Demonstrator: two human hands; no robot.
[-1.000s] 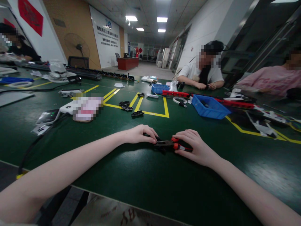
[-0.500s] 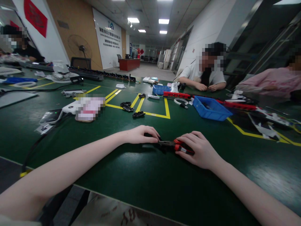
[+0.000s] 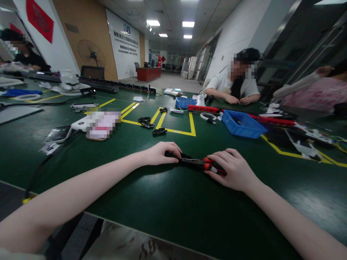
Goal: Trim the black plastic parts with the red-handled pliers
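My left hand (image 3: 162, 153) is closed over a small black plastic part (image 3: 173, 155) that rests on the green table (image 3: 173, 209). My right hand (image 3: 233, 169) grips red-handled pliers (image 3: 202, 164). The pliers' dark jaws point left and meet the black part just beside my left fingertips. Both forearms lie across the table toward the middle.
Several loose black parts (image 3: 151, 126) lie inside yellow tape lines. A blue bin (image 3: 242, 124) stands to the right, a smaller blue bin (image 3: 184, 103) farther back. A phone (image 3: 58, 134) and cable lie left. Other people sit at the far right and far left.
My right hand has shifted slightly right and up with the pliers. The pliers' jaws have closed in on the black part under my left fingers.
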